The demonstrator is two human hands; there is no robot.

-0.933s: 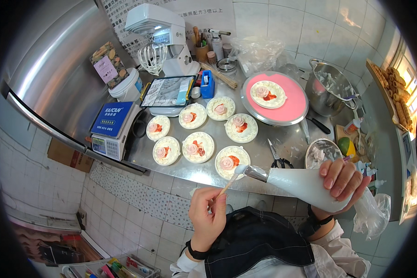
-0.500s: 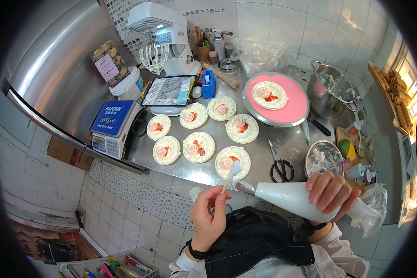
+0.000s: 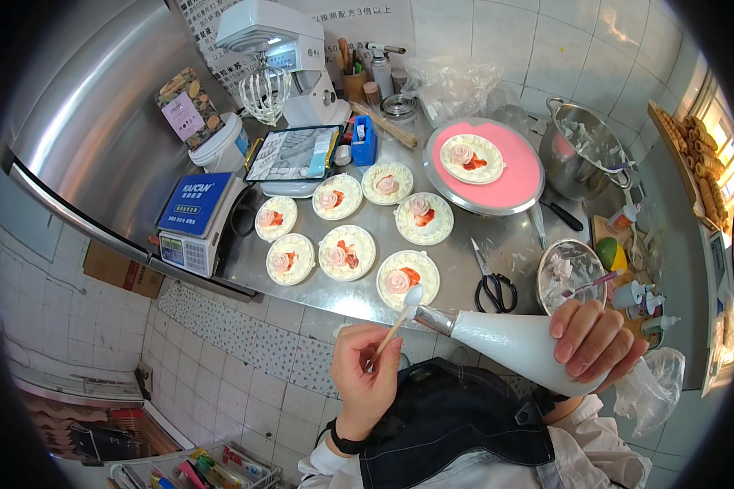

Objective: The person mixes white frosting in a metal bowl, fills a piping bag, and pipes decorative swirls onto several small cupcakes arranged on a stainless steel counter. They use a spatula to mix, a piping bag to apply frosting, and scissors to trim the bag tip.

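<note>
My left hand [image 3: 369, 367] pinches a slim wooden stick [image 3: 391, 335] tilted up to the right. A small blob of pale cream [image 3: 414, 295] sits on its tip. My right hand [image 3: 593, 342] wraps round the full end of a white piping bag [image 3: 501, 342]. The bag's metal nozzle [image 3: 434, 319] points left, close beside the cream blob; whether they touch I cannot tell. Just beyond lies a round cream-topped cake [image 3: 428, 297] with a pink piped rose [image 3: 397, 281] and red pieces. Several similar cakes [image 3: 347, 253] stand on the steel table.
One more cake [image 3: 485, 173] rests on a pink turntable [image 3: 514, 191]. Black-handled scissors [image 3: 495, 289] and a metal bowl [image 3: 549, 281] lie near my right hand. A steel pot [image 3: 563, 167], a stand mixer [image 3: 281, 49] and a scale [image 3: 189, 253] stand around the table's edges.
The stick now leans further right, and the cream on its tip looks smaller and rounder. Both hands keep their grips. The whole view has shifted slightly.
</note>
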